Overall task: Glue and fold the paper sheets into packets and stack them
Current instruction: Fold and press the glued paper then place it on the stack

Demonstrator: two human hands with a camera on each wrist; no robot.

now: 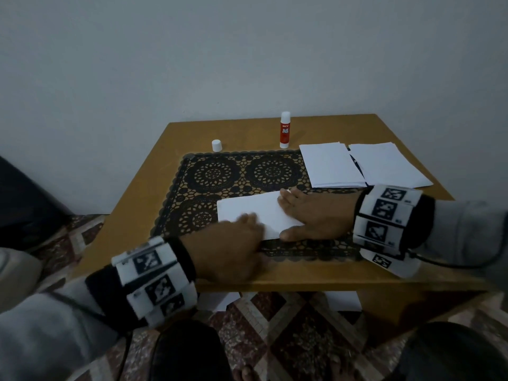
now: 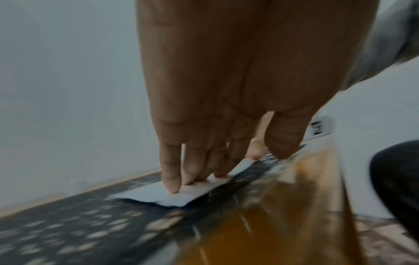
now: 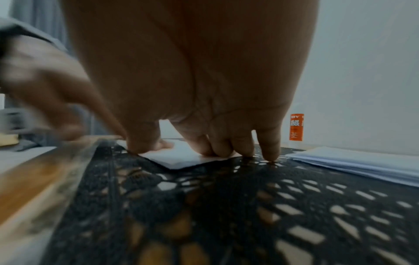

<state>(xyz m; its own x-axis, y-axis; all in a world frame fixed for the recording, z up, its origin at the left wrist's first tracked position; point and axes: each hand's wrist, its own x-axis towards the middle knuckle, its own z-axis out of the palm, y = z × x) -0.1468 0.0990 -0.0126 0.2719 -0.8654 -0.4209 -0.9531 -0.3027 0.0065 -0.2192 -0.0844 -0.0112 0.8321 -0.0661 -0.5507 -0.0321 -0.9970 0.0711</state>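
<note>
A folded white paper sheet [image 1: 253, 213] lies on the black lace mat [image 1: 220, 174] in the middle of the table. My right hand [image 1: 310, 215] lies flat on its right end, straight fingers [image 3: 217, 148] pressing the paper [image 3: 181, 157]. My left hand [image 1: 236, 243], blurred, presses the sheet's near left part with straight fingertips [image 2: 172, 186] on the paper [image 2: 158, 195]. Two piles of white sheets [image 1: 332, 166] [image 1: 390, 163] lie at the back right. A red glue stick [image 1: 285, 130] stands uncapped at the back; its white cap [image 1: 217, 145] stands to the left of it.
The wooden table [image 1: 143, 188] stands against a pale wall. The paper pile [image 3: 362, 165] lies just right of my right hand. White papers [image 1: 217, 301] lie on the patterned floor under the table's near edge. My knees show at the bottom.
</note>
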